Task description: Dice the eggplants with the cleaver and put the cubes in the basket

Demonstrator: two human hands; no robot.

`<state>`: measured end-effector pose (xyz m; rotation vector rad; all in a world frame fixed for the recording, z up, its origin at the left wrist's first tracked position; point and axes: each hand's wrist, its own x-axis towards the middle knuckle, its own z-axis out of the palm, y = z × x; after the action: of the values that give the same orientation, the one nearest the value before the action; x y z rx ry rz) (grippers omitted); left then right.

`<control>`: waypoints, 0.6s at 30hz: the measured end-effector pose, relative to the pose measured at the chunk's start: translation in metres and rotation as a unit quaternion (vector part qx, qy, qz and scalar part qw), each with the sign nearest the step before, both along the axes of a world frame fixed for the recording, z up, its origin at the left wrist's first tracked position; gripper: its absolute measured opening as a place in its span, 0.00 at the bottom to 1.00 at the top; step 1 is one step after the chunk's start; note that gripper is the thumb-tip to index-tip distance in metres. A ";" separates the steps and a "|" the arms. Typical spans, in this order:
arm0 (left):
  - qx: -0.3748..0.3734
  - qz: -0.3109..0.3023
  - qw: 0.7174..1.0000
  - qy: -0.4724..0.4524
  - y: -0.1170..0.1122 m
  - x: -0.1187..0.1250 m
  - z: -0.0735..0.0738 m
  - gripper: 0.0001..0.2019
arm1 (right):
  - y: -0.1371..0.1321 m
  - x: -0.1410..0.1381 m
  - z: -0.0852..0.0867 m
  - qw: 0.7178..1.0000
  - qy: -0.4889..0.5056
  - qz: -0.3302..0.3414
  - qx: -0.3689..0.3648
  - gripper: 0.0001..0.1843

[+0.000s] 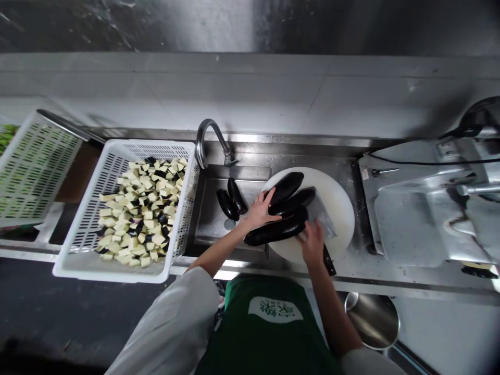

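Observation:
Several whole dark purple eggplants (pixel 279 229) lie side by side on the round white cutting board (pixel 344 208), their left ends reaching over the sink. My left hand (pixel 261 211) touches those left ends with thumb and fingers spread apart. At the right end of the nearest eggplant is my right hand (pixel 312 242), its fingers slightly apart and a little blurred. A kitchen knife with a black handle (pixel 328 260) rests on the board, its wide grey blade partly hidden by my right hand and the eggplants. Two more eggplants (pixel 231 200) sit in the sink.
A white plastic basket (pixel 179 224) of cut eggplant chunks (pixel 144 213) stands left of the sink (pixel 211 224). The curved faucet (pixel 211 125) rises behind. A slotted crate (pixel 35 161) holds greens at far left. Metal equipment (pixel 410 224) stands right, with a steel pot (pixel 373 317) below.

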<state>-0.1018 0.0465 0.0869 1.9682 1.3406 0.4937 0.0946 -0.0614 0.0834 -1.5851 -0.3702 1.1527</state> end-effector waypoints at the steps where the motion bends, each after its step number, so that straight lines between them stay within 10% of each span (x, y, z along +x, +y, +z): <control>1: 0.005 0.007 1.000 0.009 -0.003 0.002 0.000 0.59 | -0.018 -0.011 -0.004 0.998 0.050 0.002 -0.028 0.38; 5: 0.002 0.021 0.999 0.029 -0.015 0.009 -0.001 0.61 | -0.046 -0.052 -0.016 0.985 0.164 0.014 -0.053 0.45; 9: 0.014 0.030 0.999 -0.005 0.000 0.008 -0.003 0.56 | -0.010 -0.061 -0.019 0.986 0.163 0.009 -0.013 0.44; 18: 0.058 -0.015 0.998 0.000 0.130 0.043 0.013 0.44 | 0.124 -0.043 -0.006 0.990 0.125 -0.055 0.033 0.35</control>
<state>-0.0590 0.1763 0.1001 2.0781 1.3064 0.5694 0.0515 0.0625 0.0773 -1.3680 -0.1521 1.2234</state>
